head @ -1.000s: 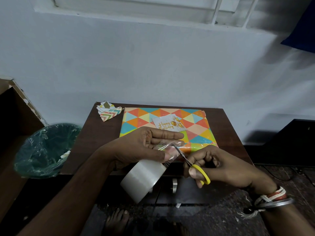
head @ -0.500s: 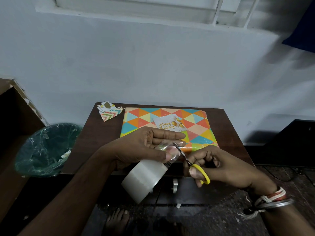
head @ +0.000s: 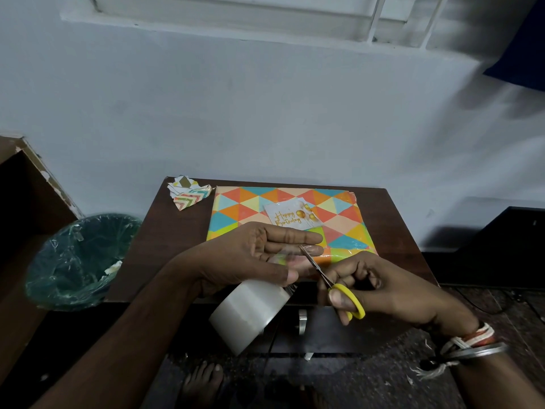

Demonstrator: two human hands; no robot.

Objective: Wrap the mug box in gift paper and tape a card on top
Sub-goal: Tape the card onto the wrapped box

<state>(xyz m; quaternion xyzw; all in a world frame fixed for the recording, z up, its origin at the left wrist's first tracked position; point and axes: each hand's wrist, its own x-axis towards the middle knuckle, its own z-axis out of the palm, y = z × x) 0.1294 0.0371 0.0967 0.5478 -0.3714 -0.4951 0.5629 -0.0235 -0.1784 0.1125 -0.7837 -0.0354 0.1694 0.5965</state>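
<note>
gift paper [head: 236, 208] — glossy | table [head: 182, 237] — dark wood | tape roll [head: 250, 314] — clear plastic

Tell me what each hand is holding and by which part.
The left hand holds the clear tape roll by its pulled-out strip; the right hand grips the yellow-handled scissors by their finger loops.

The left hand [head: 250, 255] hides part of the card [head: 290, 214] and of the wrapped box [head: 339, 208].

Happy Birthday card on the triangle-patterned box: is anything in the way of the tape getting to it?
Nothing lies on the white card. The left hand pinches the clear tape strip just in front of it, and the right hand holds yellow-handled scissors against the strip.
</note>
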